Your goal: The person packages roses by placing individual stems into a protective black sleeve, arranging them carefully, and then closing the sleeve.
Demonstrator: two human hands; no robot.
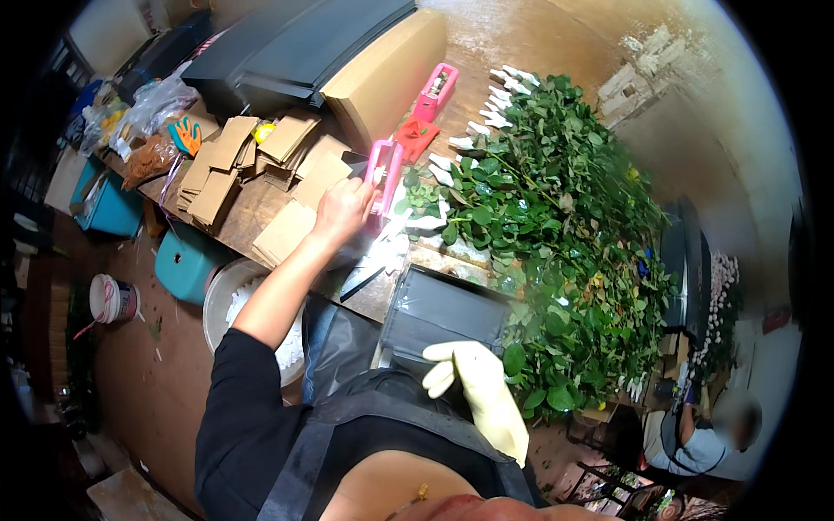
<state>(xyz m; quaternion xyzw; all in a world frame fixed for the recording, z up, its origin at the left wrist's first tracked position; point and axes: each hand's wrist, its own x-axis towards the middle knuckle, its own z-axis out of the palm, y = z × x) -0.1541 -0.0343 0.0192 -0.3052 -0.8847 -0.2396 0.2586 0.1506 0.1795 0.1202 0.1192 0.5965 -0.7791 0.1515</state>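
Note:
My left hand [343, 210] is bare and reaches across the table to a pink tray-like holder [382, 181]. Its fingers are curled together at the holder's edge, beside small white bits; what they pinch, if anything, is too small to make out. A pale yellow glove covers my right hand [473, 382], held in front of my apron with fingers bent, apart and nothing in them. Beyond it lies a dark grey sheet-like panel [447, 308]. Leafy green cut stems [565, 200] are heaped to the right, several with white-wrapped ends [441, 174].
Cardboard pieces [217, 195] are stacked at left, near an orange-and-blue glove [184, 136]. Black and brown sheets [304, 52] stand behind. Below the table's left edge are a teal bin [187, 265], a round tub [221, 300] and a white bucket [113, 298]. Another person [704, 443] works at far right.

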